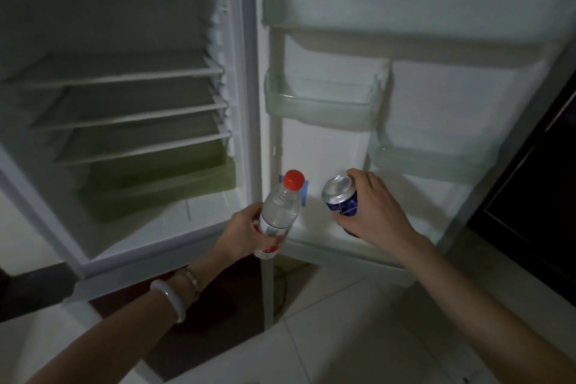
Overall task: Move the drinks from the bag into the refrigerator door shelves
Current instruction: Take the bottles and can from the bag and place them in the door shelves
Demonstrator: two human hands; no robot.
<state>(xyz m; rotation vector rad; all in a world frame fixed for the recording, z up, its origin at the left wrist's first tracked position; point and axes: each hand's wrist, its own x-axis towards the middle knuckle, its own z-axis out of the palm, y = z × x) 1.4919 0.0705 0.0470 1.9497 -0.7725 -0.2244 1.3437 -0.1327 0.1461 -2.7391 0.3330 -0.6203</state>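
Observation:
My left hand (241,235) grips a clear water bottle (280,212) with a red cap, tilted toward the open refrigerator door. My right hand (375,212) holds a blue and silver drink can (339,195) from the side, just in front of the lowest door shelf (327,246). Higher on the door are a middle-left shelf (321,106), a lower-right shelf (430,162) and a top shelf (296,9), all with nothing visible in them. The bag is out of view.
The refrigerator body (124,103) stands open on the left with several bare glass shelves and a green crisper drawer (156,184). A dark cabinet (536,181) is right of the door. Pale floor tiles (358,337) lie below.

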